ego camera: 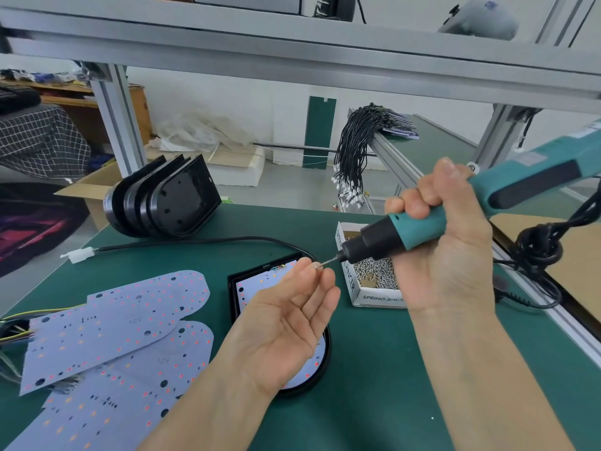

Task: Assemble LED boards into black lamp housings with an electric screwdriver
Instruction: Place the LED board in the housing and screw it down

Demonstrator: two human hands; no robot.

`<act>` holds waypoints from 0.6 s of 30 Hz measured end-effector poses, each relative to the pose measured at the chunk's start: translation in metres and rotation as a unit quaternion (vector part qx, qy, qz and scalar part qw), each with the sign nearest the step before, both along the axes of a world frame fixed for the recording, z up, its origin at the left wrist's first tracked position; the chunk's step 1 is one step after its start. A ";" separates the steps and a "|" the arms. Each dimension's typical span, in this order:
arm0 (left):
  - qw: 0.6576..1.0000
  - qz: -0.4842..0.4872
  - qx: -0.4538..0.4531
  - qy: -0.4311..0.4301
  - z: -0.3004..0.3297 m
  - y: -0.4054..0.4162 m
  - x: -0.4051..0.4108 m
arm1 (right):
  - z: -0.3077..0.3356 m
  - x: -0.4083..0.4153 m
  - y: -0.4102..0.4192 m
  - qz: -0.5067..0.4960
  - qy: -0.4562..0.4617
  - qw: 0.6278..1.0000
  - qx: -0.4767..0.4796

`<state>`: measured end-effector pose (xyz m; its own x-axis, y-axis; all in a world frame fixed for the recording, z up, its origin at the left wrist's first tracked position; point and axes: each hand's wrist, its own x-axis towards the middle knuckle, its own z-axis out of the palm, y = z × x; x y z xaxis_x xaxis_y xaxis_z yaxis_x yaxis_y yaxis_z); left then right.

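My right hand (445, 242) grips a teal electric screwdriver (507, 196), its bit pointing left. My left hand (286, 323) is raised palm up over a black lamp housing (322, 359) and pinches a small screw (317, 265) at its fingertips, right at the bit's tip. A white LED board (250, 288) lies inside that housing, mostly hidden by my left hand. A black cable with a white connector (78, 255) runs from the housing across the mat.
Loose LED boards (120, 323) lie stacked at the left. A stack of empty black housings (166, 200) stands at the back. A white box of screws (374, 275) sits beside my right hand. A bundle of black cables (357, 148) hangs behind. The screwdriver's cord (540, 252) coils at the right.
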<state>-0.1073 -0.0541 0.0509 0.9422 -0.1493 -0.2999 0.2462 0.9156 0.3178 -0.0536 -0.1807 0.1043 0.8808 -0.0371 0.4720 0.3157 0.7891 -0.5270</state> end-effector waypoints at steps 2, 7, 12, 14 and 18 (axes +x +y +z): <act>1.000 -0.004 -0.002 0.001 -0.001 0.000 -0.001 | 0.001 0.000 0.000 -0.003 0.000 1.000 -0.004; 1.000 0.001 0.000 -0.001 -0.003 -0.001 -0.001 | 0.000 0.001 -0.001 -0.013 0.001 1.000 -0.012; 0.997 0.055 0.054 -0.007 -0.007 -0.004 0.001 | -0.003 0.001 0.001 -0.018 -0.012 0.999 -0.023; 0.992 0.087 0.091 -0.018 -0.008 -0.005 0.001 | -0.004 0.001 0.001 -0.024 -0.017 0.999 -0.026; 0.984 0.113 0.136 -0.029 -0.010 -0.007 0.003 | -0.008 0.003 0.002 -0.046 -0.024 0.998 -0.033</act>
<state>-0.1042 -0.0610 0.0413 0.9587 0.1449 -0.2447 0.0198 0.8244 0.5657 -0.0508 -0.1786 0.0961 0.8517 -0.0846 0.5171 0.4110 0.7200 -0.5591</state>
